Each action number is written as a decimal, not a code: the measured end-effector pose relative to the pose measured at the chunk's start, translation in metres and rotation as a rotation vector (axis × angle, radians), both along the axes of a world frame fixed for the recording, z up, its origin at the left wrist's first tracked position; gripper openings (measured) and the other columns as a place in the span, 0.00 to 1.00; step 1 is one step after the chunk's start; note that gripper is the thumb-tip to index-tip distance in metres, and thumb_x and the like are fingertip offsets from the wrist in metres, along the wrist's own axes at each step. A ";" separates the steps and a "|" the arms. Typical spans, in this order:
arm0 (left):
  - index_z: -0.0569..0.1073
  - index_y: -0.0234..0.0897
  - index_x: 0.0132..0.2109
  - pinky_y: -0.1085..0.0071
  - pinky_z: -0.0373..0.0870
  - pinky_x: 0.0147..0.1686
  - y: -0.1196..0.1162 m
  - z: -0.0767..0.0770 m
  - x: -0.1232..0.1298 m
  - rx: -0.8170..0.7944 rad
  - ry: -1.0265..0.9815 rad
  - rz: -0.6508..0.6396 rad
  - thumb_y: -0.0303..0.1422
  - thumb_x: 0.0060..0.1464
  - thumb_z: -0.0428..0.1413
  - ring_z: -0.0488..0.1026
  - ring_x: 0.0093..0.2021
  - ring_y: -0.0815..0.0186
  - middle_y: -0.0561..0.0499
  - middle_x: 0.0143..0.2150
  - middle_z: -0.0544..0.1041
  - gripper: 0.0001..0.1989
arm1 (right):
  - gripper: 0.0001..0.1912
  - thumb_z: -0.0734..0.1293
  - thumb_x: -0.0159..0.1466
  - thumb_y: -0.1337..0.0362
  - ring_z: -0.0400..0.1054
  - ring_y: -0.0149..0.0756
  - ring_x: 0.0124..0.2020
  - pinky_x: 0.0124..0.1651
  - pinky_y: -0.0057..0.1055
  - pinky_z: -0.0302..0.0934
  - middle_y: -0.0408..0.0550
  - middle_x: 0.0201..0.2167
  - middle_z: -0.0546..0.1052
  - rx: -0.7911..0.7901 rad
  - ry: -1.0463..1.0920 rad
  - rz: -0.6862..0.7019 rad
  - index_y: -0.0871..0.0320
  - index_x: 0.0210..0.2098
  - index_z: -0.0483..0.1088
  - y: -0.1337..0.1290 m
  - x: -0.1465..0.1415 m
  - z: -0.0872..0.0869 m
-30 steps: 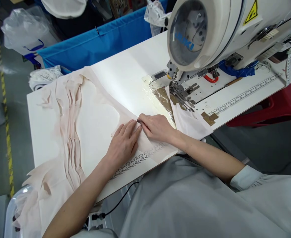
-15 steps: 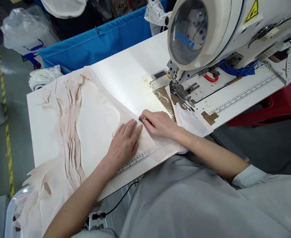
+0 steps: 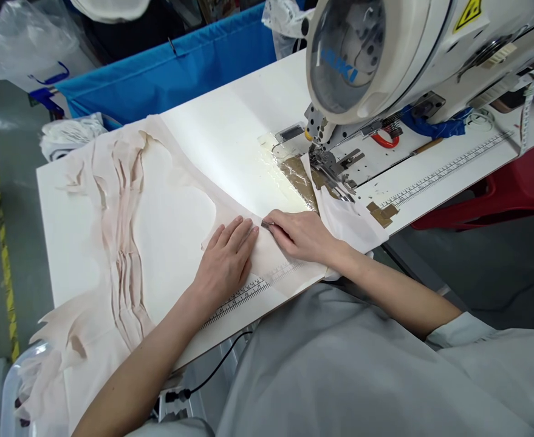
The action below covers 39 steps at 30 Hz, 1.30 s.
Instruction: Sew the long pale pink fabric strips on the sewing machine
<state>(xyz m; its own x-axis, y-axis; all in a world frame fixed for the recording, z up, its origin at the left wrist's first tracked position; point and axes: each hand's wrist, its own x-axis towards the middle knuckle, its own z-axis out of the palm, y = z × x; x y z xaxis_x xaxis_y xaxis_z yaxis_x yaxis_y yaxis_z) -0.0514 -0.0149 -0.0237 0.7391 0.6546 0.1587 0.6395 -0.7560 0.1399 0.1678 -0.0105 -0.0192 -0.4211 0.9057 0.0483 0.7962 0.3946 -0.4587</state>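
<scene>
A thin, pale pink cloth piece (image 3: 243, 215) lies across the white table, with curved cut edges. My left hand (image 3: 227, 254) rests flat on it, fingers stretched out and slightly apart. Just right of those fingertips, my right hand (image 3: 301, 233) is closed in a pinch around a small flat metal piece (image 3: 265, 224), whose tip touches the cloth. What kind of tool it is, I cannot make out. More pale cloth (image 3: 346, 218) reaches from beneath my right wrist toward the presser foot of the sewing machine (image 3: 353, 60).
Gathered folds of cloth (image 3: 127, 261) hang off the table's left side over a clear plastic bin (image 3: 11, 388). Behind the table runs a blue fabric trough (image 3: 180, 76). Ruler markings (image 3: 239, 297) line the front edge. A red stool (image 3: 499, 194) stands at the right.
My right hand has slid slightly to the right along the cloth with the metal piece, away from my left fingertips. My left hand stays flat. The camera view has shifted a little.
</scene>
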 end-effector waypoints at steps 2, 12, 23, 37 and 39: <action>0.63 0.32 0.63 0.48 0.61 0.62 0.000 0.000 0.000 -0.020 0.000 -0.004 0.26 0.61 0.45 0.59 0.67 0.50 0.37 0.64 0.66 0.23 | 0.15 0.52 0.69 0.64 0.71 0.35 0.33 0.29 0.29 0.46 0.46 0.37 0.80 0.000 -0.020 0.002 0.58 0.46 0.67 -0.002 -0.001 0.000; 0.66 0.35 0.61 0.47 0.62 0.60 -0.002 0.000 0.001 0.031 0.061 -0.015 0.27 0.62 0.46 0.59 0.67 0.47 0.35 0.63 0.66 0.21 | 0.13 0.53 0.68 0.65 0.70 0.35 0.33 0.28 0.29 0.43 0.47 0.38 0.79 -0.028 -0.113 0.005 0.58 0.45 0.67 -0.003 -0.007 0.005; 0.65 0.37 0.62 0.44 0.62 0.58 -0.003 0.002 0.003 -0.013 0.077 -0.009 0.26 0.62 0.45 0.58 0.67 0.46 0.38 0.65 0.65 0.22 | 0.12 0.53 0.67 0.63 0.62 0.31 0.24 0.28 0.28 0.45 0.43 0.26 0.75 -0.086 0.039 -0.085 0.57 0.41 0.67 -0.021 0.030 0.009; 0.63 0.43 0.64 0.40 0.63 0.57 -0.005 0.007 0.003 0.004 0.113 -0.073 0.25 0.60 0.48 0.55 0.68 0.42 0.39 0.65 0.65 0.26 | 0.15 0.52 0.70 0.66 0.72 0.34 0.34 0.27 0.29 0.45 0.48 0.38 0.80 -0.036 -0.064 -0.026 0.59 0.47 0.66 -0.025 0.009 0.001; 0.63 0.44 0.64 0.40 0.63 0.57 -0.004 0.008 0.003 0.004 0.117 -0.073 0.25 0.60 0.47 0.55 0.68 0.42 0.40 0.65 0.65 0.26 | 0.15 0.52 0.70 0.66 0.72 0.34 0.34 0.27 0.29 0.44 0.48 0.38 0.79 -0.049 -0.089 -0.022 0.60 0.47 0.66 -0.024 0.008 0.003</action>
<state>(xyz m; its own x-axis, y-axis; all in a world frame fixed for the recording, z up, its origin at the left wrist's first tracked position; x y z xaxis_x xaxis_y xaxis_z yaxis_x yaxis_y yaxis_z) -0.0484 -0.0193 -0.0162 0.7985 0.5977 0.0709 0.5943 -0.8016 0.0647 0.1755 -0.0344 -0.0167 -0.4015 0.9152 -0.0333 0.8429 0.3551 -0.4043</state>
